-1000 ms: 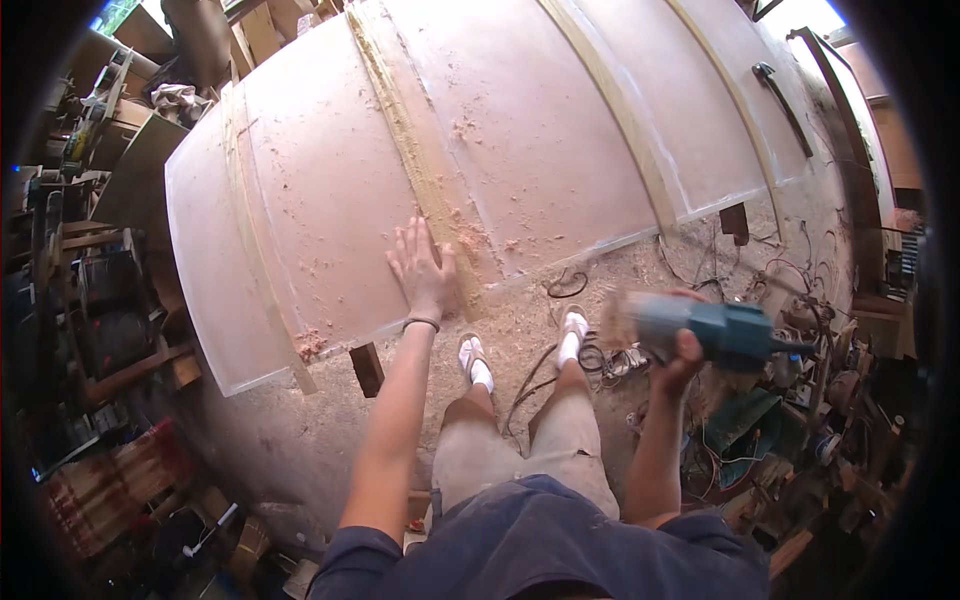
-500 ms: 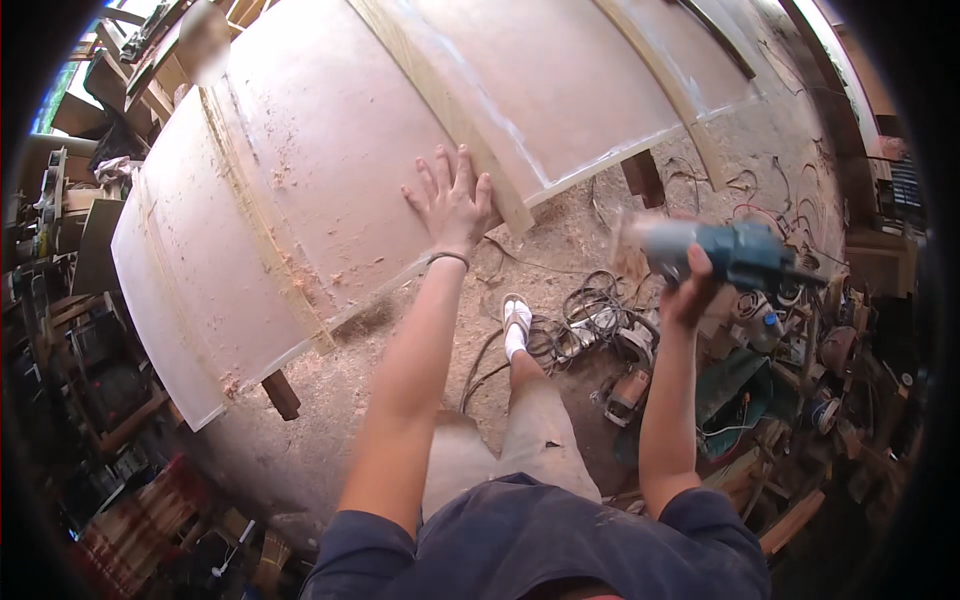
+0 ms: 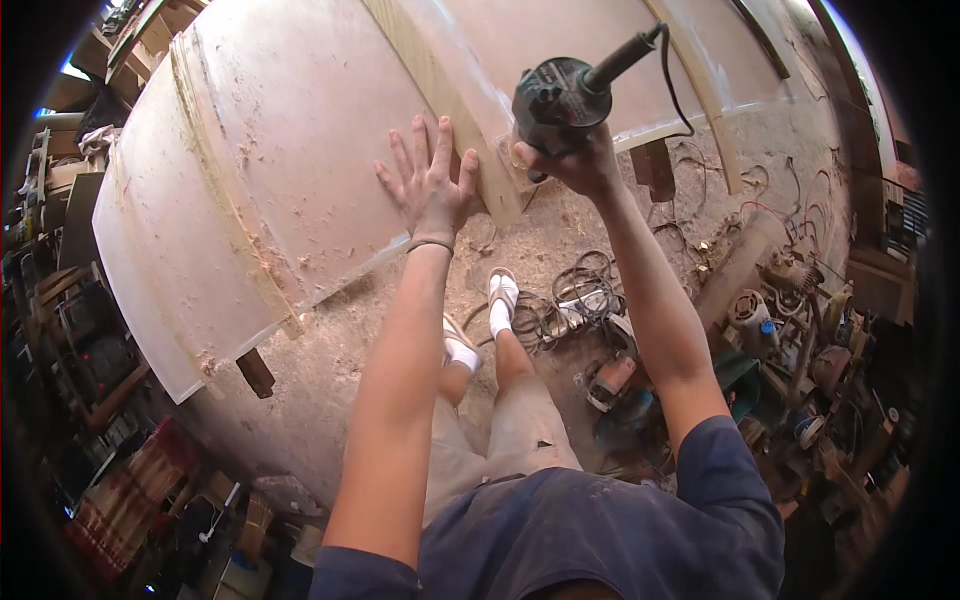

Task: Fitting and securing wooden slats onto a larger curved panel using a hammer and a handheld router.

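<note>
My left hand (image 3: pixel 432 190) lies flat with fingers spread on a large pale panel (image 3: pixel 320 130), beside a wooden strip (image 3: pixel 440 85) that crosses it. In my right hand (image 3: pixel 580 165) is a teal corded power tool (image 3: pixel 562 100), which looks like a trim router. Its rounded top and cord face me, and its lower end is hidden beneath the body and my fingers. The tool is over the panel's near edge, just right of the strip. I cannot tell whether it touches the wood.
More wooden strips (image 3: pixel 215 170) run across the panel, with shavings scattered about. Dark wooden supports (image 3: pixel 653 170) show under its near edge. Coiled cables (image 3: pixel 580 295) and an orange-and-grey power tool (image 3: pixel 612 380) lie on the dusty floor by my feet. Clutter fills both sides.
My right hand has swung the tool from the right, over the floor, up and left to the panel edge, turning it upright. My left hand stays flat on the panel.
</note>
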`<action>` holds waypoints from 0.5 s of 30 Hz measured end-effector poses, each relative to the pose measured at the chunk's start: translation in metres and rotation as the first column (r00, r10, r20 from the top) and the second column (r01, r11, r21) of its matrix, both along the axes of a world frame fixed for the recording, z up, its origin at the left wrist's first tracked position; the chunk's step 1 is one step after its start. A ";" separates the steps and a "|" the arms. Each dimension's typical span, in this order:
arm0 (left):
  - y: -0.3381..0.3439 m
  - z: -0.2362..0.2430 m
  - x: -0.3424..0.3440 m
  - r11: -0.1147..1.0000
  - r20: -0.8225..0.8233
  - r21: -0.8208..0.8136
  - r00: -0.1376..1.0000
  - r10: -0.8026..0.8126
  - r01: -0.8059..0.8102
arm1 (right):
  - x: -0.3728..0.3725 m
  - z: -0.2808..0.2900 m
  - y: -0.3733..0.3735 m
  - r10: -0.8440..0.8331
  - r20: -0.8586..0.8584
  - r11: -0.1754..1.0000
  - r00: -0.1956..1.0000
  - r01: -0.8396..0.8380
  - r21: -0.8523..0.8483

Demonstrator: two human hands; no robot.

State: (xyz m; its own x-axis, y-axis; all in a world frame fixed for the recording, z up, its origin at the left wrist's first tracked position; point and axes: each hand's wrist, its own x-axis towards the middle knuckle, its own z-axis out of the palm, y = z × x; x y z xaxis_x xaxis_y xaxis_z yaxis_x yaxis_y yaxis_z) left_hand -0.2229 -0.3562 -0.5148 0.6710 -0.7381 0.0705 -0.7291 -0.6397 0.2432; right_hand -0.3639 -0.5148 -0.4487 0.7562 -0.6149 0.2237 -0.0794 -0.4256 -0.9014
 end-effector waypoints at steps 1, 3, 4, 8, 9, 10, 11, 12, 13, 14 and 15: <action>0.001 0.000 0.002 1.000 0.021 -0.002 1.000 -0.001 0.001 | 0.001 0.002 0.003 0.018 -0.065 1.000 0.998 -0.019 -0.019; 0.003 0.000 0.001 1.000 0.037 -0.001 0.999 -0.004 0.004 | 0.003 0.004 0.009 0.034 -0.135 0.999 0.990 -0.038 -0.032; 0.002 0.000 0.000 1.000 0.030 -0.012 1.000 -0.006 0.006 | 0.005 0.004 0.011 -0.014 0.007 0.997 1.000 0.015 -0.080; 0.001 -0.002 -0.002 0.999 0.043 -0.036 0.999 -0.009 0.010 | -0.008 -0.011 0.010 0.027 -0.068 0.988 0.997 -0.037 -0.149; 0.000 -0.003 0.000 0.999 0.036 -0.042 0.999 -0.012 0.013 | -0.010 -0.016 0.008 0.023 -0.075 0.987 0.997 -0.035 -0.154; 0.002 -0.006 0.004 0.999 0.046 -0.051 0.999 -0.006 0.008 | -0.007 -0.020 0.009 0.022 -0.071 0.999 0.997 -0.024 -0.039; 0.004 -0.007 0.004 0.998 0.052 -0.059 0.999 0.005 -0.002 | -0.006 -0.014 0.014 0.023 -0.070 0.997 0.997 -0.018 0.077; 0.006 -0.008 0.003 0.998 0.081 -0.060 0.997 0.007 -0.002 | -0.008 -0.006 0.015 0.063 -0.123 0.998 0.990 -0.065 -0.012; 0.003 -0.010 0.004 0.998 0.074 -0.064 0.997 0.023 -0.019 | -0.010 -0.007 0.014 0.078 -0.130 0.997 0.988 -0.081 -0.016; 0.001 -0.011 0.002 0.997 0.092 -0.077 0.996 0.013 -0.006 | -0.013 -0.009 0.012 0.063 -0.086 0.997 0.994 -0.066 -0.033; 0.000 -0.011 0.001 0.996 0.111 -0.090 0.994 0.003 0.007 | -0.015 -0.012 0.010 0.050 -0.041 0.997 0.998 -0.052 -0.050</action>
State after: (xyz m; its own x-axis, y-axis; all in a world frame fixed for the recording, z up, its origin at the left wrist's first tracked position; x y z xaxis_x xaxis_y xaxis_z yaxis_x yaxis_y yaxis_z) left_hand -0.2216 -0.3564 -0.5261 0.6541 -0.7266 0.2104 -0.7559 -0.6175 0.2174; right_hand -0.3788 -0.5048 -0.4610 0.7952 -0.5641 0.2225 -0.0921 -0.4750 -0.8752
